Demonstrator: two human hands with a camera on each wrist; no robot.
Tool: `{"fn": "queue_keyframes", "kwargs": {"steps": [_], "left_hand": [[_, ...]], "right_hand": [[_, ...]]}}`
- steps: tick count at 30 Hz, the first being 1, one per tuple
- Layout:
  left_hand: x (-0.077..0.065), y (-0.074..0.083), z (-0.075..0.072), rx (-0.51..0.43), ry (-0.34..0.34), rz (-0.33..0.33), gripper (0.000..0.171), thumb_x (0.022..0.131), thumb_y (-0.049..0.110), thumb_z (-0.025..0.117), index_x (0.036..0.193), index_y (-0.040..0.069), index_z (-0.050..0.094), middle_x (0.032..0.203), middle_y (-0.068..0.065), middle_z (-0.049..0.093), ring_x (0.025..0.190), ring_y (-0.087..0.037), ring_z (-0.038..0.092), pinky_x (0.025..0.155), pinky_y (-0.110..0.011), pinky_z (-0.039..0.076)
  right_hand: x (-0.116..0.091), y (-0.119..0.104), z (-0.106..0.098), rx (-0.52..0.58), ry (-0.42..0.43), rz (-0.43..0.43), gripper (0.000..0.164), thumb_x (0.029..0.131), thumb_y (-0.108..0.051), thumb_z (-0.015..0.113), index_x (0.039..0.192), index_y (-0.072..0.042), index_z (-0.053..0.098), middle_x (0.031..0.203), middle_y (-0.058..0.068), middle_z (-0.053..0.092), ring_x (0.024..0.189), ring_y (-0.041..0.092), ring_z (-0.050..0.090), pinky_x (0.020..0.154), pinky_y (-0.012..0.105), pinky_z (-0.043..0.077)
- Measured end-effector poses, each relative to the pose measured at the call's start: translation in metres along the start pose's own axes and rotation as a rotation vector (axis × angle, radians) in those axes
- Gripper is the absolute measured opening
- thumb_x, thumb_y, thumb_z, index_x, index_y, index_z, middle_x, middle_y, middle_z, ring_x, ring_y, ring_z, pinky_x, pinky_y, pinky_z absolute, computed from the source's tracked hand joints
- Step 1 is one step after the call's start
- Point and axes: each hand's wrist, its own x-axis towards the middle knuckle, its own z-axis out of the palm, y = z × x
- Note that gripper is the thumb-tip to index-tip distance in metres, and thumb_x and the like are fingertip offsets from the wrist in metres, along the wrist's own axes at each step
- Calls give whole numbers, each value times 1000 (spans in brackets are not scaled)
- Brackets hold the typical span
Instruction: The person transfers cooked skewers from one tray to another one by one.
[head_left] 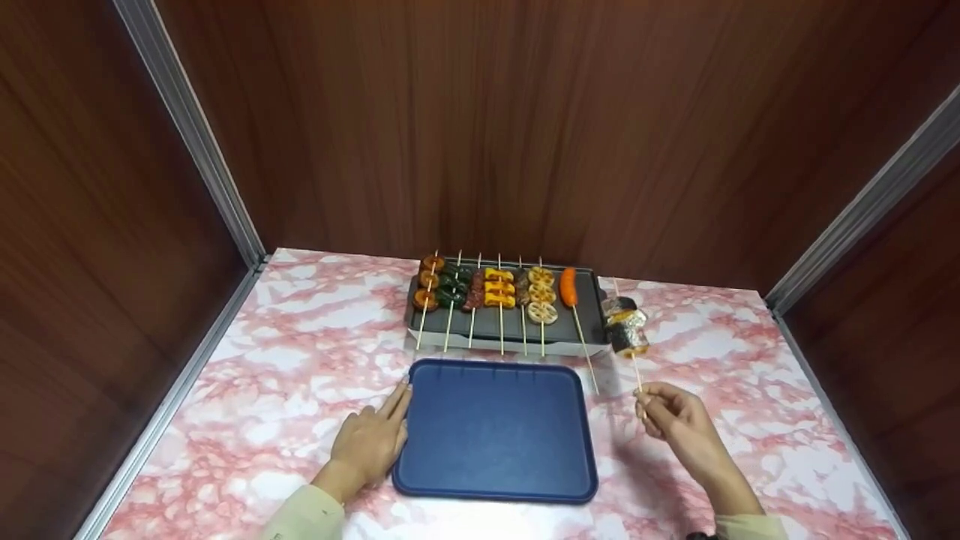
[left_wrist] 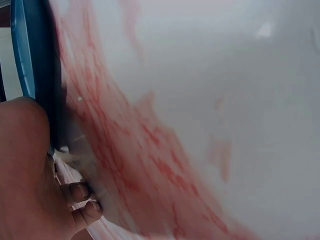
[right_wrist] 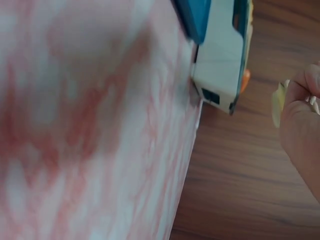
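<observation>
My right hand (head_left: pixel 679 424) pinches the lower end of a bamboo skewer carrying silvery, dark-skinned chunks that look like fish (head_left: pixel 628 337). The chunks hang just off the right end of a dark grill plate (head_left: pixel 592 324). In the right wrist view the right hand (right_wrist: pixel 305 117) shows at the right edge, the food mostly hidden behind it. With fairly straight fingers, my left hand (head_left: pixel 367 446) touches the left edge of a blue rectangular tray (head_left: pixel 495 435). The left wrist view catches that hand (left_wrist: pixel 25 175) against the tray's rim (left_wrist: pixel 37 60).
Several skewers lie side by side on the grill: green peppers (head_left: pixel 452 289), yellow pieces (head_left: pixel 499 289), lotus root slices (head_left: pixel 541 294) and an orange sausage (head_left: pixel 568 287) among them. The sausage's stick reaches past the grill's front. Wood-grain panels (head_left: pixel 480 135) surround the marbled table (head_left: pixel 300 337).
</observation>
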Motion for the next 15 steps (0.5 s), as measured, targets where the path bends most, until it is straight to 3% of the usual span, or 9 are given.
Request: {"fn": "queue_keyframes", "kwargs": {"steps": [15], "left_hand": [[0, 0, -1, -11, -2, 9, 54, 98, 34, 40, 148, 17, 30, 155, 5, 22, 83, -29, 57, 59, -42, 43]], "right_hand": [[-46, 20, 39, 50, -127, -2, 30, 94, -17, 56, 104, 12, 53, 72, 8, 54, 52, 10, 43, 44, 20, 36]]}}
